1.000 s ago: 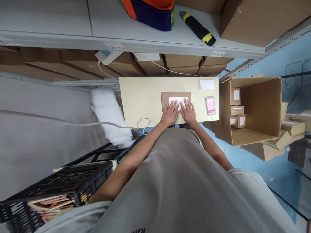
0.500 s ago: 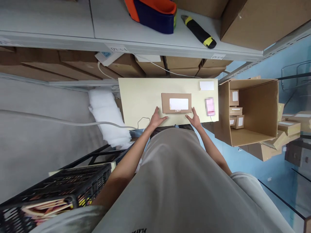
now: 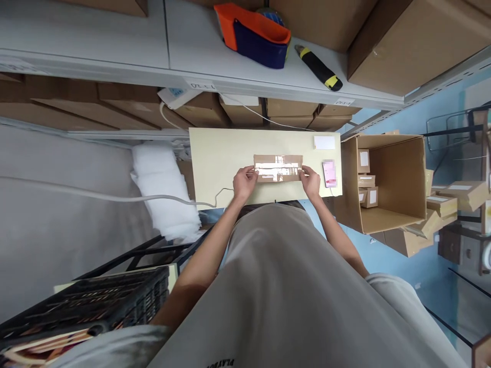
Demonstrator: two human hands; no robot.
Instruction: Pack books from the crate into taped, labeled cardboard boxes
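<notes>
A small brown cardboard box (image 3: 278, 176) is held between my two hands over the pale yellow tabletop (image 3: 218, 153). Shiny clear tape runs across the side facing me. My left hand (image 3: 244, 183) pinches its left end, and my right hand (image 3: 310, 182) grips the right end with thumb and fingers. To the right of my right hand lies a phone (image 3: 329, 174) with a pink screen and a cable. A white label (image 3: 324, 142) rests near the table's far right corner.
A large open carton (image 3: 399, 184) holding several small boxes stands right of the table. On the shelf above sit an orange and blue tape dispenser (image 3: 255, 38) and a black and yellow utility knife (image 3: 319, 68). White wrap (image 3: 163, 189) and a black crate (image 3: 115, 301) are at left.
The box has turned over: its white label faced up before, and now its taped side shows. Both hands have closed from spread fingers onto its ends.
</notes>
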